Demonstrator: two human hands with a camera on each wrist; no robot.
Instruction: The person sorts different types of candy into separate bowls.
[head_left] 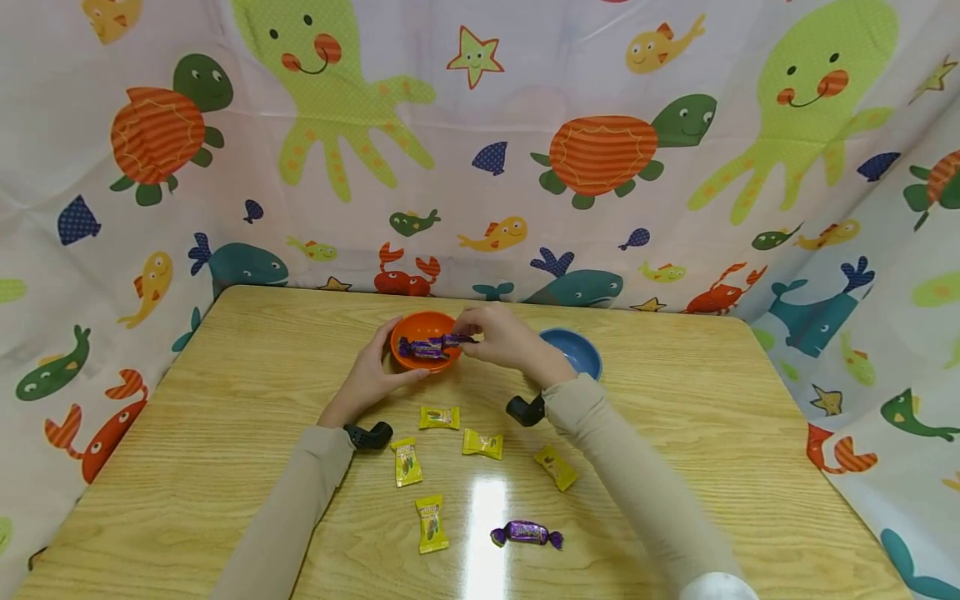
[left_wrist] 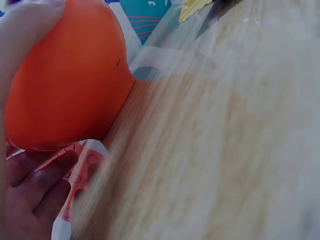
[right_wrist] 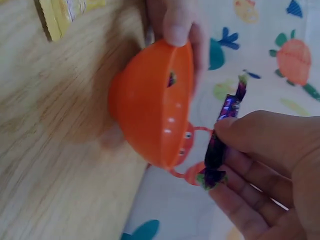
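An orange bowl [head_left: 428, 321] stands on the table's far part, left of centre. My left hand [head_left: 375, 372] grips it from the left, thumb at the near rim [right_wrist: 172, 42] and fingers around the outer side. Inside lies a purple-wrapped candy [head_left: 426, 350]. Over the bowl's right rim my right hand [head_left: 498, 337] pinches another purple-wrapped candy [right_wrist: 220, 132] between thumb and fingers. The right wrist view shows this candy just outside the bowl's opening, its twisted ends free. In the left wrist view, the bowl's orange wall [left_wrist: 70, 75] fills the upper left.
A blue bowl [head_left: 581, 348] stands behind my right wrist. Several yellow-wrapped candies [head_left: 439, 417] lie spread over the middle of the wooden table [head_left: 247, 392]. Nearer the front is one purple candy [head_left: 527, 532]. A printed curtain [head_left: 442, 125] hangs along the table's far edge.
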